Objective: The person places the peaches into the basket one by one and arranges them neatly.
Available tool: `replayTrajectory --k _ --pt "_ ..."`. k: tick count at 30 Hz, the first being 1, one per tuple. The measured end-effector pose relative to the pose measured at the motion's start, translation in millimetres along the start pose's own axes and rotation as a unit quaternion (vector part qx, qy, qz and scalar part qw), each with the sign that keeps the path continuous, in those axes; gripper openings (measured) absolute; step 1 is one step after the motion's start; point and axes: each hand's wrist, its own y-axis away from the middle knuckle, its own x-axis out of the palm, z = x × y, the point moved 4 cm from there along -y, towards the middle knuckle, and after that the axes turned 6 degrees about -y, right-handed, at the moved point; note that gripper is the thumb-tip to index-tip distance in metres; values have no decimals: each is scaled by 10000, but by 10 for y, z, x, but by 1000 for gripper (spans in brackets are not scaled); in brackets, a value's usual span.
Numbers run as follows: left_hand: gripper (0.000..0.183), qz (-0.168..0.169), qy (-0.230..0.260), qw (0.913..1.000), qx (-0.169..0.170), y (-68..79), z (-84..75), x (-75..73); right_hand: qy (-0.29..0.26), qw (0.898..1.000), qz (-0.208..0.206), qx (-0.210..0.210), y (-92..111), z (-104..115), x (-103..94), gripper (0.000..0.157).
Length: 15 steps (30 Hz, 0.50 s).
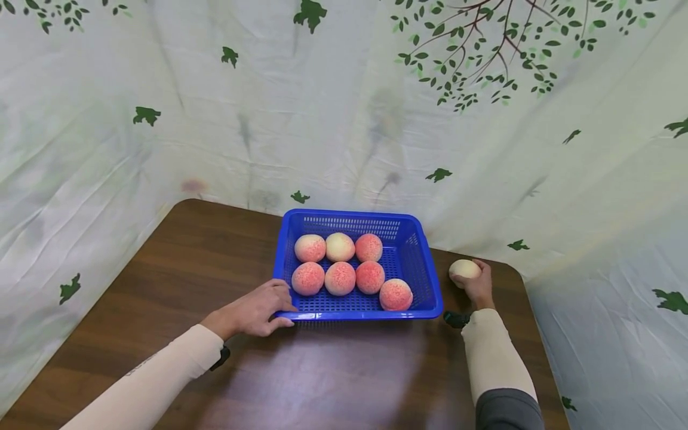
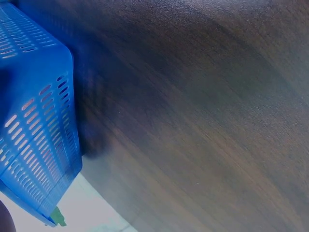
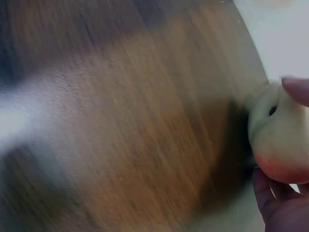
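Note:
A blue plastic basket [image 1: 355, 315] stands on the table, holding several pink and cream peaches [image 1: 340, 279]. My left hand [image 1: 261, 309] grips its front left corner, fingers over the rim and thumb outside along the front. To the right of the basket, my right hand [image 1: 478, 283] holds a mostly cream peach [image 1: 464, 269]. In the right wrist view this peach [image 3: 280, 140] shows a dark stem hollow and a red blush, with fingers and thumb around it. The left wrist view catches the basket's slotted side [image 2: 43, 130]; the left hand is barely visible there.
The brown wooden table [image 1: 344, 376] has rounded back corners. A pale cloth [image 1: 344, 119] printed with leaves and branches hangs behind and at both sides, close to the table's edges. A dark band [image 1: 457, 319] sits at the right wrist.

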Motion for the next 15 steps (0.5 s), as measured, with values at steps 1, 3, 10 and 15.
replayTrajectory --k 1,3,10,15 --pt "25 -12 -1 10000 5 0 -1 -1 -6 10000 4 -1 0 -8 5 82" --pt "25 -21 18 10000 -1 -1 -3 -3 61 10000 11 33 -4 -25 8 83" --pt "26 115 51 9998 -139 -2 -8 -2 341 9993 129 103 16 -49 16 81" --pt "27 123 21 9999 -116 -16 -5 -3 348 9990 216 198 65 -27 31 80"
